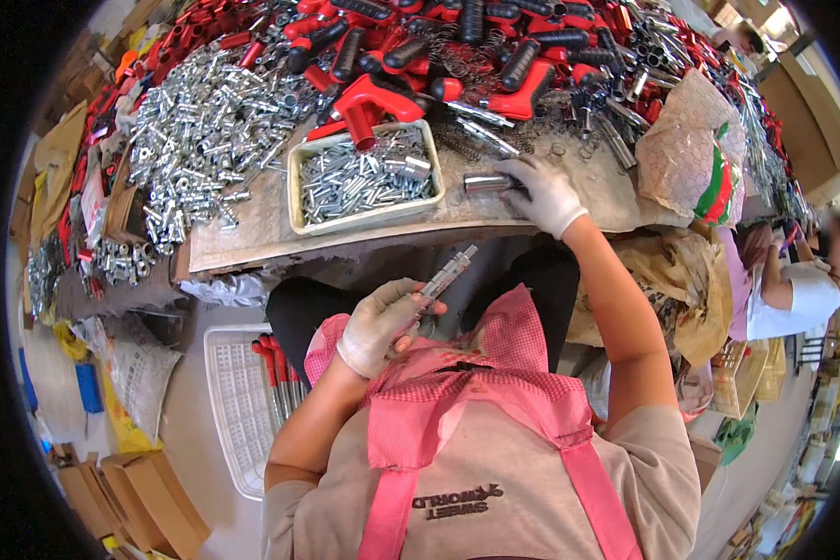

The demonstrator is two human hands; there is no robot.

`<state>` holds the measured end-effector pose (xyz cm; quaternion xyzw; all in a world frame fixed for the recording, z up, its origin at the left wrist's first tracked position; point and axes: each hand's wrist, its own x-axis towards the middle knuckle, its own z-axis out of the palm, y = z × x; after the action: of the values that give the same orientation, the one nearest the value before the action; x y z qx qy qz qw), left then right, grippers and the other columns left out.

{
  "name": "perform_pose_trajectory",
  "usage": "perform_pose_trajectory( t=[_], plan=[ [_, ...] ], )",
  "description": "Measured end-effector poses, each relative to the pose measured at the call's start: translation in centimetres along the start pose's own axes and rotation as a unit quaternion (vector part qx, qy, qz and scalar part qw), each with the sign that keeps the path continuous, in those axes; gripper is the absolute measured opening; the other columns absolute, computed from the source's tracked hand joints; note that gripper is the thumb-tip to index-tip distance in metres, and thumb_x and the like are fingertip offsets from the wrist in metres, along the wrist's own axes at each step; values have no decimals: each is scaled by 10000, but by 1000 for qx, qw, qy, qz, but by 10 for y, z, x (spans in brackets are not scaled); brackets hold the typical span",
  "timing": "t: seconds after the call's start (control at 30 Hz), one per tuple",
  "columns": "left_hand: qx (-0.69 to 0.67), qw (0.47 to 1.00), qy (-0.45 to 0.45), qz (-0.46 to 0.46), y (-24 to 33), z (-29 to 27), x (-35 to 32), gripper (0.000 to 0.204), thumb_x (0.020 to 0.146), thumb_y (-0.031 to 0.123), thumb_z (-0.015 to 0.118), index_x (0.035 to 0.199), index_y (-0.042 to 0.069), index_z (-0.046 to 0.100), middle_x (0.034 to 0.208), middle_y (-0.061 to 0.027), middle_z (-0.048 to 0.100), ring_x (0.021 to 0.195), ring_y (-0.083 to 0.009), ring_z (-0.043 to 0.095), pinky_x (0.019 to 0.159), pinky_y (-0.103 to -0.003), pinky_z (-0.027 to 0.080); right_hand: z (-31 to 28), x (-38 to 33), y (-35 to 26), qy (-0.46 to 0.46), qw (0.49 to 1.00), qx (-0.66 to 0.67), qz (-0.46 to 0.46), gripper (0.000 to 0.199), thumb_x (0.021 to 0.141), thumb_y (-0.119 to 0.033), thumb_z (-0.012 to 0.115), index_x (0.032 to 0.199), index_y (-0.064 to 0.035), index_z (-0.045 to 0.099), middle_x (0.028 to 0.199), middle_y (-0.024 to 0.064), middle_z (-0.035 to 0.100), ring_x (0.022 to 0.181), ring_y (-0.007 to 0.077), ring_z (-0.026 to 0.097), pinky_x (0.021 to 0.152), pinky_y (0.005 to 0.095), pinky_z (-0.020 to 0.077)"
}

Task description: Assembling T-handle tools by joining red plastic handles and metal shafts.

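Note:
My left hand (385, 324), in a whitish glove with bare fingertips, is closed around a silvery stepped metal shaft (450, 272) above my lap. The shaft tilts up and to the right. At the table's near edge, my gloved right hand (539, 193) grips one end of a short shiny metal tube (486, 183) that lies level and points left. Left of that tube sits a cream tray (436, 159) holding many small metal pins (359, 187). A red plastic gun-shaped handle (379, 97) rests over the tray's far rim.
Loose silvery fittings (217, 121) are heaped at the table's left. Red and black handles (523, 70) pile at the far side, with coil springs (459, 145) before them. A patterned sack (686, 140) lies right. On the floor stands a white plastic basket (238, 401) with red-handled tools. Another person (793, 275) sits far right.

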<state>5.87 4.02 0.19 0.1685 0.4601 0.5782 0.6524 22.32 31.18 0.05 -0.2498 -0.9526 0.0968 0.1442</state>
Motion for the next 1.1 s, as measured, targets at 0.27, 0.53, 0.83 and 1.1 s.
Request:
perform_pose_trajectory(
  t=[0.27,0.53,0.83,1.1],
  plan=[
    [-19,1000,7,11,8,-13,-14,298,919,178,490,1133,-29,477,915,-168,644,438,-44,357,382,-178,240,-61,-19,-44,16,987,16,-161,450,677,-99,700,1112,-193,630,1054,60,567,1028,300,496,951,431,366],
    [52,994,-85,-36,3,-14,-13,426,887,123,556,1258,-57,447,989,-148,663,497,-27,422,446,-149,331,-40,-38,-94,-94,932,282,-208,366,747,-171,707,1097,-89,641,1095,107,557,962,280,562,836,380,471],
    [-51,986,-138,-77,-10,-27,-20,486,910,196,503,1309,-47,369,1040,-146,628,542,-54,434,432,-173,323,-2,-41,-110,-268,821,488,128,360,985,-286,367,988,-22,614,840,42,618,569,76,478,533,231,415],
    [-14,987,-141,-80,-21,-24,-25,487,987,336,414,1347,13,356,1065,-142,610,576,-106,457,529,-215,402,8,-41,-132,-271,818,502,77,349,987,-247,362,1012,15,590,860,98,626,813,154,590,765,298,481]
  ],
)
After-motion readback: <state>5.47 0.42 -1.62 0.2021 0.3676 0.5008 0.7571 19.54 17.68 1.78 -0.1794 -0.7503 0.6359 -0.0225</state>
